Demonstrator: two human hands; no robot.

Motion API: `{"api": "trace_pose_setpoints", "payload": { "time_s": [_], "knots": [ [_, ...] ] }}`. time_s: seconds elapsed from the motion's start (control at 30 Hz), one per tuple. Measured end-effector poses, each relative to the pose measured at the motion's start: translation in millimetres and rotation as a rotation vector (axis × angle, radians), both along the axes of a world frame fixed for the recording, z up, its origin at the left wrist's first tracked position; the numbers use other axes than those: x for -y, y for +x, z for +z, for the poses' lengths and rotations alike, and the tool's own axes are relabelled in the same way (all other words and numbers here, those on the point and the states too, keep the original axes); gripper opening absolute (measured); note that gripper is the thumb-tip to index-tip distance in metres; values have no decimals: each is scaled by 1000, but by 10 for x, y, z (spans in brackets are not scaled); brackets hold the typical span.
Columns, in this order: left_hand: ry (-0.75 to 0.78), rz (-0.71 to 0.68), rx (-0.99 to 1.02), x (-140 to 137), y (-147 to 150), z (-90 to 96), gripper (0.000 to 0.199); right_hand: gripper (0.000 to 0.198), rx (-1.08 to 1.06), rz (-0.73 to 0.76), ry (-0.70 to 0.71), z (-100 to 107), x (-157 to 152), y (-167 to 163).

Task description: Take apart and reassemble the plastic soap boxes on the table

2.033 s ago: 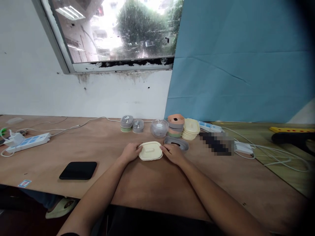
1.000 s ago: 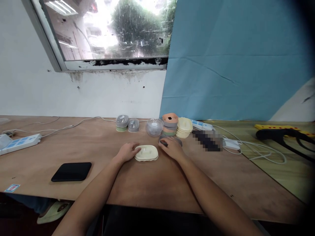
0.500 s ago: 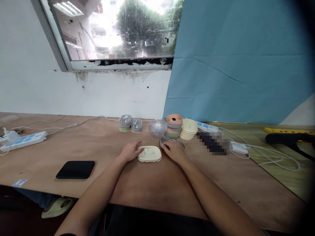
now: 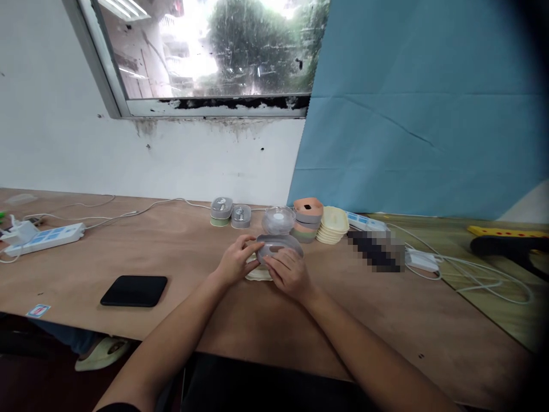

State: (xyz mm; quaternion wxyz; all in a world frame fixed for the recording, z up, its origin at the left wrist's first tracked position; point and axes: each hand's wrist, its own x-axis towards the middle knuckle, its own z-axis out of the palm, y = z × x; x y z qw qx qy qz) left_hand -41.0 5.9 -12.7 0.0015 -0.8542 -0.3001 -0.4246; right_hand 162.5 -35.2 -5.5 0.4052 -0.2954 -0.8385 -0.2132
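Note:
A grey, oval plastic shell (image 4: 291,242) with an opening in its middle is held tilted above the table. My left hand (image 4: 237,260) pinches its left edge between thumb and fingers. At its near side, my right hand (image 4: 291,273) grips the rim with bent fingers. Beneath the shell, a cream plastic tray (image 4: 257,274) lies on the table, mostly covered by the shell and my hands. Behind them stand clear round lids (image 4: 278,220), a stack of peach and grey shells (image 4: 307,210) and a stack of cream trays (image 4: 333,224).
Two small grey boxes with clear tops, a left one (image 4: 221,210) and a right one (image 4: 241,216), stand near the wall. A black phone (image 4: 134,290) lies at left. Power strips, a left one (image 4: 47,239) and a right one (image 4: 364,222), and white cables (image 4: 476,274) lie on both sides.
My right hand has lifted the grey shell from the table and brought it left over the cream tray. My left hand has moved from the tray onto the shell.

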Motion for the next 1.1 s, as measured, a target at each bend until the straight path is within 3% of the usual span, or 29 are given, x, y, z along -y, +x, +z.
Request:
{"api": "trace_pose_setpoints", "payload": {
  "time_s": [0.1, 0.27, 0.43, 0.57, 0.73, 1.1],
  "knots": [
    [40, 52, 73, 14, -12, 48, 37, 30, -86, -66, 35, 23, 18, 9],
    [-121, 156, 269, -13, -69, 100, 28, 52, -337, -221, 14, 14, -117, 225],
    [-268, 131, 362, -49, -61, 57, 29, 43, -376, -200, -227, -65, -268, 385],
    [-416, 111, 381, -45, -30, 12, 41, 36, -427, -168, -427, -110, -276, 376],
    [-469, 156, 279, -14, -56, 35, 48, 40, -539, -173, -578, -97, -201, 335],
    [-600, 155, -46, -52, -105, 66, 41, 38, -380, -193, -781, -124, -251, 346]
  ]
}}
